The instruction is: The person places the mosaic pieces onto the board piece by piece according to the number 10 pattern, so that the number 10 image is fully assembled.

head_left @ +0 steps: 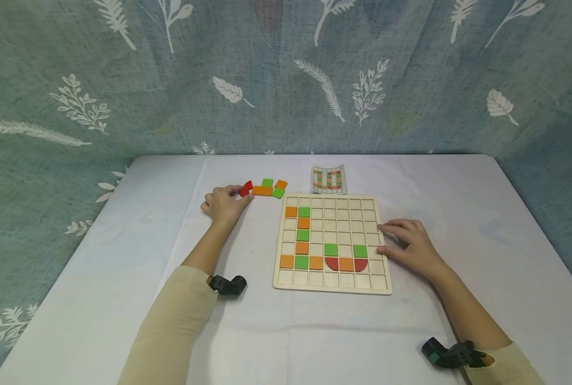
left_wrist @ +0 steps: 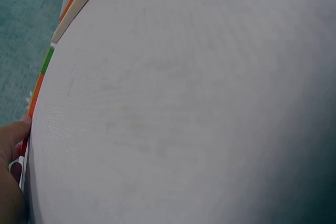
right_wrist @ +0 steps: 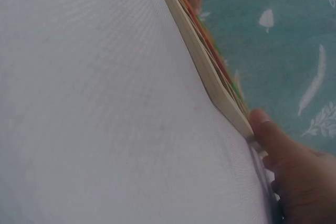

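A blue-green patterned cloth hangs behind the desk, which has a white covering. At the left, an arm in a beige sleeve stretches forward, with a dark device at its wrist. The left hand pinches the red pieces between thumb and forefinger, its other fingers bent; they lie at the left end of a small cluster, left of the board's far corner. Just right of them come an orange piece, a green piece behind it, then another orange piece and another green piece.

Next is the wooden board, a grid lying flat on the desk. Orange and green squares run down its second column, with an orange square in the first column at the top and bottom of that run. Along the lower filled row, further right, an orange square sits between two rounded red pieces, each with a green square directly above. Beyond the board's far edge lies a card printed with a coloured grid.

At the right, the right hand is loosely extended, thumb and fingertips apart, touching the board's right rim without clenching. A second dark device sits below that wrist.
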Motion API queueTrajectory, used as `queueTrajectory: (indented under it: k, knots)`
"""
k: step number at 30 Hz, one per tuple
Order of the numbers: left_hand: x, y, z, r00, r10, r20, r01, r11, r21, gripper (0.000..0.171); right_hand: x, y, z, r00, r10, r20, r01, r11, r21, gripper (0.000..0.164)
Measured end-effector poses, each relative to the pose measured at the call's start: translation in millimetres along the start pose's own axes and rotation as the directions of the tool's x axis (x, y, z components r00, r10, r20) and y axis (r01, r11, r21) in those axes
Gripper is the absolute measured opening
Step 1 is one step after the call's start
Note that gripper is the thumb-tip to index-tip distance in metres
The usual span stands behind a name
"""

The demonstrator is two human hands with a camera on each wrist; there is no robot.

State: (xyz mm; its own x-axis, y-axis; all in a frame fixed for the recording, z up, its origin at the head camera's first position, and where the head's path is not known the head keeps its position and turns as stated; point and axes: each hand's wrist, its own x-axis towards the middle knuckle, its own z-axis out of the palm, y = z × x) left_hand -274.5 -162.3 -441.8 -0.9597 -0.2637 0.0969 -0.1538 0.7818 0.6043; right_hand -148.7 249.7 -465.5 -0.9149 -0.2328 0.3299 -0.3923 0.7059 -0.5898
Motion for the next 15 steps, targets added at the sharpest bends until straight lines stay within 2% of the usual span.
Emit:
queueTrajectory:
  k: [3,9,15]
  knots:
    - [-1.4,-1.3,-1.3,1.000,0.015,-0.015,-0.015,1.000,-0.001,0.044,0.6,-0.2,-0.6,1.000,-0.006,-0.005,0.006,1.000,0.001,0.053]
    - [-4.0,-6.3,-3.8,0.998,-0.007,-0.069,0.007,1.000,-0.003,0.045,0.4,-0.1,-0.6,1.000,-0.005,0.003,0.005,1.000,0.002,0.053]
    - [-1.9,-14.0,-6.0,0.999,0.032,-0.035,-0.031,0.999,0.022,0.045,0.2,-0.1,-0.6,1.000,0.000,0.003,0.000,1.000,0.002,0.053]
